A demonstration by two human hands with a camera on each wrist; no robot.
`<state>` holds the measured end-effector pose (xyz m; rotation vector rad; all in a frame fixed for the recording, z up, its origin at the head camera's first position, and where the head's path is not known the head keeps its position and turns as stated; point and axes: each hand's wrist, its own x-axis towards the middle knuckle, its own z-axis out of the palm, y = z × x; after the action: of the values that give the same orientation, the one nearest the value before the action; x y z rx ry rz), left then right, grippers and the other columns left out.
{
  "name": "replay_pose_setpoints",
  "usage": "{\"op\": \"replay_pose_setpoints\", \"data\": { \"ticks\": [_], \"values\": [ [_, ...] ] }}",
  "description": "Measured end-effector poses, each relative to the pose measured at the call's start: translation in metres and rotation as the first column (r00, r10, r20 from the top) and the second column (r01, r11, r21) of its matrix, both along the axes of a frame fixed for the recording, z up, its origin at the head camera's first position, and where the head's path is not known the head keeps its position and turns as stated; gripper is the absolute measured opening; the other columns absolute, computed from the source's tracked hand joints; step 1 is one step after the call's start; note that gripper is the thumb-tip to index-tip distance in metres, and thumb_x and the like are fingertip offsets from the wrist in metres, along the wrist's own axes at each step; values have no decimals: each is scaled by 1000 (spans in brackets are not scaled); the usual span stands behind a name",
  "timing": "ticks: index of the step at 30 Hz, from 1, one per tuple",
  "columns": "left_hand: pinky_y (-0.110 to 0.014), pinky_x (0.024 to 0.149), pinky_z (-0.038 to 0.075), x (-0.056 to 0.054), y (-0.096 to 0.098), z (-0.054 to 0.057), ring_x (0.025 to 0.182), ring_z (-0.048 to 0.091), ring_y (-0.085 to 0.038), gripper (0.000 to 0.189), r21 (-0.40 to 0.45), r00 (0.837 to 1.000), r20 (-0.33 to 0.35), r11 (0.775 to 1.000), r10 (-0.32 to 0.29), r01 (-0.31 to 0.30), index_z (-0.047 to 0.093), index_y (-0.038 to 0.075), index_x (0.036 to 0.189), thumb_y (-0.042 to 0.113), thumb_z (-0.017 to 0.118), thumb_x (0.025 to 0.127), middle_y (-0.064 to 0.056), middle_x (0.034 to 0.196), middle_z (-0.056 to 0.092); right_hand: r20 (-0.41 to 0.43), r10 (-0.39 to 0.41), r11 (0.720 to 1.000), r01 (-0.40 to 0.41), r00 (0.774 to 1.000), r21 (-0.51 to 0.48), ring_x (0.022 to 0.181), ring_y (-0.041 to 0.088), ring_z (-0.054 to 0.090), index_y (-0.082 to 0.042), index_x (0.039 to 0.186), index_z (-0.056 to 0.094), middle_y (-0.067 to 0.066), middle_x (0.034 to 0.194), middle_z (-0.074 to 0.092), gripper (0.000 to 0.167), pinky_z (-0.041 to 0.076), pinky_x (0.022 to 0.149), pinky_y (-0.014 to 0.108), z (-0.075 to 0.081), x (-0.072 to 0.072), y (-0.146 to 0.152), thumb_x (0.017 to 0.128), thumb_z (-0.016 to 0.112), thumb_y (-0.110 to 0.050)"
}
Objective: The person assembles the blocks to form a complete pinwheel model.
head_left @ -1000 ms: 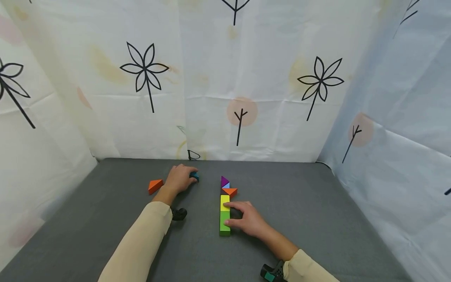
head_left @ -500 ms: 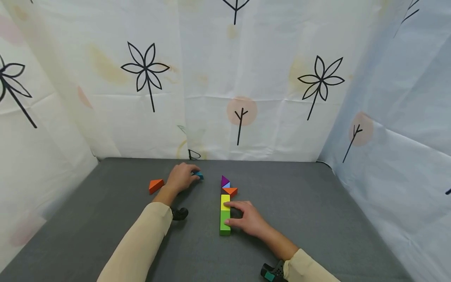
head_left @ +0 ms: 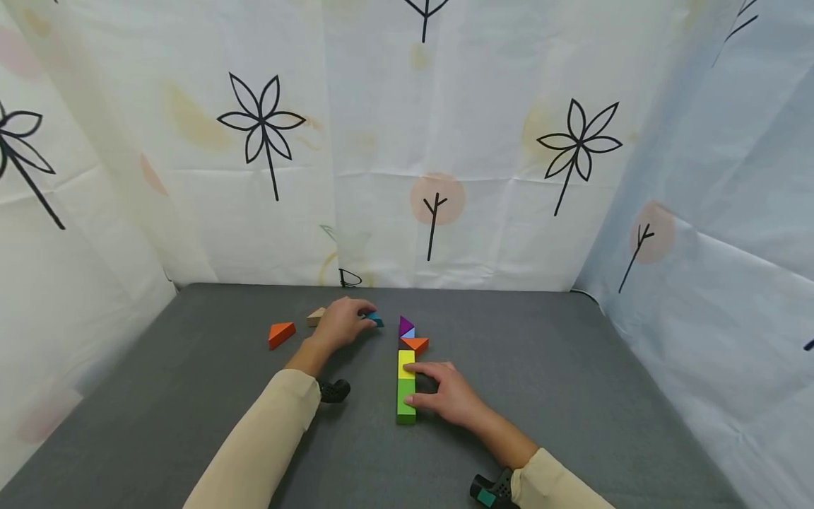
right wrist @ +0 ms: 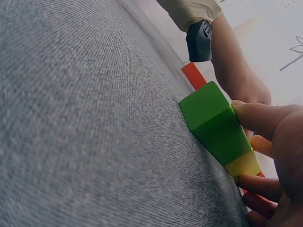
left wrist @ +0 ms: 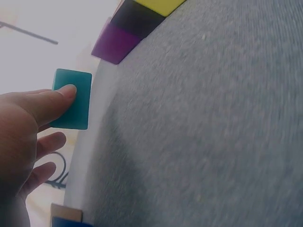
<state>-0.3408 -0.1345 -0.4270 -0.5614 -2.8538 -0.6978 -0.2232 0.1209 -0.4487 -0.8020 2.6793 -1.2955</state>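
A light pinch seems best for the left hand [head_left: 343,323], whose grip holds the teal triangular block [head_left: 375,320] left of the purple triangular block [head_left: 405,326], while the right hand [head_left: 445,396], loose and ungrasping, should steady the yellow block [head_left: 405,359] and green block [head_left: 405,408] without pushing.

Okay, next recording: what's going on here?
On a gray surface, a person's left hand pinches a teal triangular block, left of and apart from a row of blocks with a purple triangular block at its far end. The right hand rests on the row's green block and yellow block. A loose orange triangular block and a tan block lie farther left.
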Motion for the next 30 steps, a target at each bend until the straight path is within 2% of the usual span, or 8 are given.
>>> {"op": "replay_pose_setpoints", "data": {
  "ticks": [9,16,23,30],
  "values": [
    [-40,86,49,4,15,-8,97,62,-19,30,35,999,6,999,-32,32,71,15,116,24,75,88,-1,104,69,-1,-2,1000,2,1000,-15,117,30,47,-15,130,63,6,130,61,51,37,98,53,-2,-1,0,84,77,-33],
    [-41,87,50,6,22,-14,96,63,-18,30,62,997,58,997,-51,48,70,15,117,21,74,88,0,105,69,-4,-4,1000,4,1000,-7,117,30,47,-15,130,63,5,130,60,52,37,98,53,-1,-1,-1,84,77,-34],
    [-40,85,50,5,22,-16,93,63,-17,25,155,991,126,988,-39,19,70,15,113,13,74,88,0,106,68,9,-16,1000,16,1000,2,117,29,46,-17,130,63,4,131,60,51,37,98,53,-1,0,-1,85,76,-35],
    [-39,82,51,6,25,-15,92,62,-20,16,223,992,120,975,-49,21,72,13,101,5,72,87,0,100,67,16,-10,1000,10,1000,-11,117,30,45,-17,130,63,5,131,60,51,37,97,54,0,1,-1,84,77,-33]
  ]
}}
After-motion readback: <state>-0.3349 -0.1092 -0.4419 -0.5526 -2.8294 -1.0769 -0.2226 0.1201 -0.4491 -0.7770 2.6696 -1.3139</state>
